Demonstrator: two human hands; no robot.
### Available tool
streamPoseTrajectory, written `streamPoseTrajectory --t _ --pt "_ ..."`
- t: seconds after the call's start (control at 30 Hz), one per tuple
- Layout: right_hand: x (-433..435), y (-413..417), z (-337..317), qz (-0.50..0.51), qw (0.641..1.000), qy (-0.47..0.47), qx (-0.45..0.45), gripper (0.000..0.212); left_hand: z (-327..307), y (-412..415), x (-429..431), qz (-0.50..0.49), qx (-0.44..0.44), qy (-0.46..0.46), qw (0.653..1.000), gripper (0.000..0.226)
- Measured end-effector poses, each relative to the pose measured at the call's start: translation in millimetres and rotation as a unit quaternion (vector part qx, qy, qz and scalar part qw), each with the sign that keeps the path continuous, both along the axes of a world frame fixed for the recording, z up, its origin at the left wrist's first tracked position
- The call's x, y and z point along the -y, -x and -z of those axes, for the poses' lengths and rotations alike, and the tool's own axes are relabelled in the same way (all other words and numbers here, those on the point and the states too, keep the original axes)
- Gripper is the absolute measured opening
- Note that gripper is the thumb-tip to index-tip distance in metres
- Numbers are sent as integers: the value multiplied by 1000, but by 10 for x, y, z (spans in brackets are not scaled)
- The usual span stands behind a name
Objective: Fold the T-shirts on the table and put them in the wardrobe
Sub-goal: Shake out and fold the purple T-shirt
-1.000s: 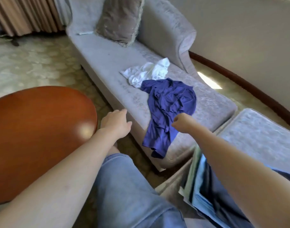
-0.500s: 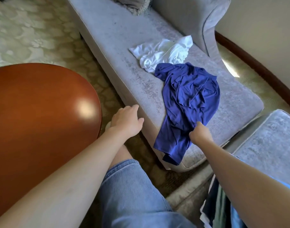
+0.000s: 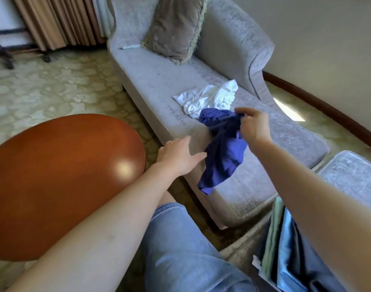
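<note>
1. over the sofa (image 3: 163, 85), the right hand (image 3: 254, 129) is pinching the bunched blue shirt (image 3: 222, 152).
2. the left hand (image 3: 178, 157) is hovering at the sofa's front edge, fingers spread, holding nothing.
3. that light pinch is risking a drop off the sofa's front.

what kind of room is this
Probably a living room or hotel suite lounge: a grey upholstered chaise with a cushion, a round wooden table, and patterned carpet.
</note>
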State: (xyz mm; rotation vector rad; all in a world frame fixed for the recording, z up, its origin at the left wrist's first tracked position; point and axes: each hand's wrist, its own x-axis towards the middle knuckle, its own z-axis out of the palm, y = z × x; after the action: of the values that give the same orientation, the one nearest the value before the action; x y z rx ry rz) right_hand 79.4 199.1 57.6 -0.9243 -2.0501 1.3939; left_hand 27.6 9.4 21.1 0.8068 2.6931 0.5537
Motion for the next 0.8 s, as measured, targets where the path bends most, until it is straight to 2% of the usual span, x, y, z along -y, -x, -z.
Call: streamPoseTrajectory --t 0.1,0.2,0.23,0.37,0.43,0.6,0.8 --pt "264 94 -502 -26 997 10 -75 50 -234 -172 99 -8 36 -84 996 99" --pt "600 141 -954 -46 991 2 -123 48 -488 -341 207 -18 30 -169 985 96" --pt "732 142 -1105 -61 988 4 -140 48 -568 -383 259 -27 20 -201 979 87" --pt "1205 210 -1611 -120 973 -7 -199 51 -866 -379 579 -94 -35 -306 947 28" --pt "1415 273 -1799 -143 968 -17 -205 54 -1048 -304 806 -126 -64 -347 927 19" --pt "1920 647 -2119 -190 960 -5 -207 55 -1545 48 1687 -189 -120 -404 887 39" --pt "2673 1244 -2399 -263 942 -49 -204 51 -2038 479 2807 -231 -158 -384 880 41"
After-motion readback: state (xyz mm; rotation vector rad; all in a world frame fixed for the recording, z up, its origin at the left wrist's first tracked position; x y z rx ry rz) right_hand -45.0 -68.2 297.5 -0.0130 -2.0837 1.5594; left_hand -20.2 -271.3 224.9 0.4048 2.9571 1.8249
